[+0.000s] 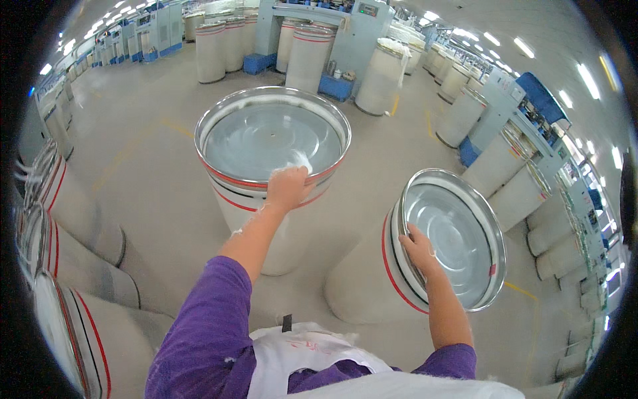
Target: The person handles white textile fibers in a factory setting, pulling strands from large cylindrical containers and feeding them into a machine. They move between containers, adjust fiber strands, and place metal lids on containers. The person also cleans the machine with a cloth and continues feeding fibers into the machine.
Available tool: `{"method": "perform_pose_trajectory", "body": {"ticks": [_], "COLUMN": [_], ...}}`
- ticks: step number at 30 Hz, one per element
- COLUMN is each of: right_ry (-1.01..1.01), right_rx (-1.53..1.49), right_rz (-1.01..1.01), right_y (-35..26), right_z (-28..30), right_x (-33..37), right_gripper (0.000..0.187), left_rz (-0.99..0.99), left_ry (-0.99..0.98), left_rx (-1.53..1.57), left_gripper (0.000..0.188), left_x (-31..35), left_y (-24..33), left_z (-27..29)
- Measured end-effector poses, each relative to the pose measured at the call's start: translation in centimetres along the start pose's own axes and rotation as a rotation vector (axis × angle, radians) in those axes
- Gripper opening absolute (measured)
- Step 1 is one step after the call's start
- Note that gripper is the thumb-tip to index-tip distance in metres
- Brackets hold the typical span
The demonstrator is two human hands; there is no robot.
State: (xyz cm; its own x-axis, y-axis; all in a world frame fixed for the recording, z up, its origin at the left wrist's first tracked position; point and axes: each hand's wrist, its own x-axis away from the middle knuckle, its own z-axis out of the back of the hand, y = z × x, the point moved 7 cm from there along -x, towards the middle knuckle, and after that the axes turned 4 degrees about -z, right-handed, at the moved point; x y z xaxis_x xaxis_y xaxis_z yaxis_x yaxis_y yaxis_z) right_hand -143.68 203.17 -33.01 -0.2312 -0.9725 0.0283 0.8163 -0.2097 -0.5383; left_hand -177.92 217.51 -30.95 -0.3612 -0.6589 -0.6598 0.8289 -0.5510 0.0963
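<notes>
In front of me stands a tall white can with a shiny metal rim, red and black bands and a round grey plate inside. My left hand is closed at its near rim, and a tuft of white fibre sticks out of the fist. To the right, a second white can leans over, its open top turned toward the right. My right hand grips this can's rim on the left side, fingers hooked over the edge. Bits of fluff cling to my left forearm.
Several banded cans line the left edge close by. Blue-grey machines stand at the back, with more cans beside them. Another row of cans runs down the right. Yellow lines mark the grey floor.
</notes>
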Motion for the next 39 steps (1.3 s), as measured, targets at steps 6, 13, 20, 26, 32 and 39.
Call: {"method": "perform_pose_trajectory", "body": {"ticks": [6, 13, 20, 26, 32, 39], "right_ry": [-0.086, -0.1, 0.023, 0.107, 0.1, 0.095], "right_rx": [-0.104, -0.056, -0.15, -0.087, -0.201, -0.239], "right_rz": [-0.032, 0.007, 0.06, -0.002, -0.024, -0.074], "right_y": [-1.6, -6.7, -10.6, -12.1, -11.9, -5.6], "right_z": [-3.0, -4.7, -7.1, -7.8, -7.1, -7.8], "right_x": [-15.5, -34.3, -54.6, -71.2, -82.0, -92.3], "right_gripper": [0.062, 0.064, 0.057, 0.055, 0.059, 0.061], "left_rz": [-0.001, 0.035, 0.063, 0.125, 0.195, 0.207], "left_ry": [-0.003, -0.035, -0.051, -0.054, -0.088, -0.073], "left_rx": [-0.111, -0.178, -0.184, -0.217, -0.206, -0.318], "left_gripper": [0.037, 0.037, 0.038, 0.039, 0.04, 0.04], "left_x": [-8.9, -20.9, -30.7, -39.5, -47.6, -48.9], "left_y": [-10.6, -22.7, -33.5, -42.3, -50.4, -58.2], "left_z": [-8.3, -16.6, -24.8, -32.3, -37.9, -43.1]}}
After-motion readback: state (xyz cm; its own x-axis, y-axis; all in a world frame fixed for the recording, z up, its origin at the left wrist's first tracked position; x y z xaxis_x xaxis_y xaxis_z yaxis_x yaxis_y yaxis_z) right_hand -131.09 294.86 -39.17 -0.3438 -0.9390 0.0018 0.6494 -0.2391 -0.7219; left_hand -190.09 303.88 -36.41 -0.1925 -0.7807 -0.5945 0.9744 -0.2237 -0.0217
